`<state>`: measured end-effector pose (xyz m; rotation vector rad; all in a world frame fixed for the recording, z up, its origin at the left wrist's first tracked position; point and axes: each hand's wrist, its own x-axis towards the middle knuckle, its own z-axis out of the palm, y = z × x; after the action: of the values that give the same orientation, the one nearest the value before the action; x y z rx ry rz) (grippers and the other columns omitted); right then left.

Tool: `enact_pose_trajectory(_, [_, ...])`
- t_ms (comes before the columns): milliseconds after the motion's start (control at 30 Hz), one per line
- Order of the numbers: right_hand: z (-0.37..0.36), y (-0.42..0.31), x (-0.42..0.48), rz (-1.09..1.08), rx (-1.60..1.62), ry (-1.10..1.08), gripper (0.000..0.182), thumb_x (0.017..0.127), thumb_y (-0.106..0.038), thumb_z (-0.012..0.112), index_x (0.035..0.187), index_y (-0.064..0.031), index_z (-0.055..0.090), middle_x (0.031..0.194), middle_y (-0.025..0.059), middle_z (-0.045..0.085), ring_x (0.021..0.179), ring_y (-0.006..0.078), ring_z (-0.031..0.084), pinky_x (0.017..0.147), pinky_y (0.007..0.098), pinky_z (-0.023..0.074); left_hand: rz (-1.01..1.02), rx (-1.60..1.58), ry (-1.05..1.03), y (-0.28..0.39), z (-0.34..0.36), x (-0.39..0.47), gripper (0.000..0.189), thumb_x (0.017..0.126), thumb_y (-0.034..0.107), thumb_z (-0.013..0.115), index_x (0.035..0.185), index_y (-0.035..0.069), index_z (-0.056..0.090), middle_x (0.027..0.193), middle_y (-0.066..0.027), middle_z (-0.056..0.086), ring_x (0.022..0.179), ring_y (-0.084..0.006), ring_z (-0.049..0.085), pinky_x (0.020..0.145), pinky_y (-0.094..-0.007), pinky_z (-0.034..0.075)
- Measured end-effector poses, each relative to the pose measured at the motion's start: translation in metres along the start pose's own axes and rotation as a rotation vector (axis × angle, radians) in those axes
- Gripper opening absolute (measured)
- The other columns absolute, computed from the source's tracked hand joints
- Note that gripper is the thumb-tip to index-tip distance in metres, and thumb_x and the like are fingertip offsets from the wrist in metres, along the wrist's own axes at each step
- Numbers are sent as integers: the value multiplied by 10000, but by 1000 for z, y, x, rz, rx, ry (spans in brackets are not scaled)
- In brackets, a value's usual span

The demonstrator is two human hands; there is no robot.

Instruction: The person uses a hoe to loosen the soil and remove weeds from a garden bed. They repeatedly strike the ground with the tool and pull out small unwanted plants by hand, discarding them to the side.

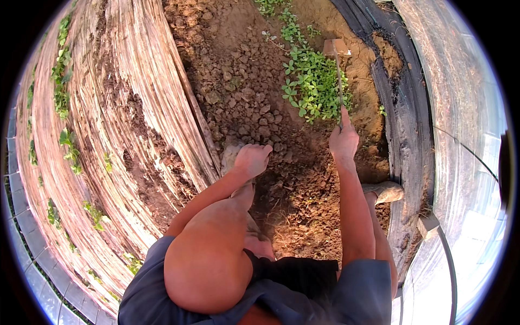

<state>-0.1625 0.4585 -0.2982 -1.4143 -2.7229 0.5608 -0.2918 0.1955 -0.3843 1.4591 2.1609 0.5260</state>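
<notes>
My right hand (344, 140) is closed around the handle of a small hand hoe (337, 67). Its rusty blade rests at the far right edge of a patch of low green leafy plants (315, 83), and its thin shaft crosses over the leaves. My left hand (252, 159) is over my left foot and knee side, fingers curled inward; nothing can be seen in it. Loose clods of brown soil (248, 97) lie just beyond the left hand. Crumbled darker soil (308, 215) lies between my legs.
Weathered ridged sheeting (142, 53), with small green plants poking through, covers the ground at left. Black fabric (410, 134) runs along the right, beside translucent plastic sheeting (463, 101). My right shoe (386, 191) touches the black fabric's edge. Grey pavers (32, 239) line the far left.
</notes>
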Motion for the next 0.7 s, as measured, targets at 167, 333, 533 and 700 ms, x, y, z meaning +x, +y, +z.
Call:
enact_pose_trajectory(167, [8, 19, -20, 28, -78, -24, 710, 899, -49, 582, 1532, -274, 351, 1002, 233, 628, 800, 398, 653, 717, 494, 553, -6, -26, 19, 2, -4, 0, 191, 822, 92, 624, 1012, 76, 615, 808, -110, 665, 806, -318, 658, 768, -441, 535])
enact_pose_trajectory(333, [4, 37, -62, 80, -96, -45, 701, 904, -54, 575, 1530, -281, 355, 980, 235, 631, 797, 403, 654, 695, 502, 553, 36, -41, 42, 1, -4, 0, 191, 812, 81, 628, 1003, 88, 622, 834, -121, 661, 805, -336, 655, 758, -450, 539])
enact_pose_trajectory(533, [9, 80, -158, 216, -81, -117, 720, 902, -9, 547, 1554, -234, 342, 1000, 213, 648, 755, 372, 625, 671, 485, 505, -36, -43, 61, 5, -6, -1, 103, 807, 95, 594, 902, 82, 556, 823, -122, 638, 810, -344, 641, 761, -452, 515])
enact_pose_trajectory(700, [11, 98, -219, 344, 60, -118, 717, 892, -8, 570, 1551, -198, 362, 921, 212, 622, 721, 322, 620, 629, 460, 496, -46, -31, -9, 8, -7, 3, 138, 805, 84, 596, 939, 74, 564, 874, -140, 635, 832, -363, 636, 776, -466, 520])
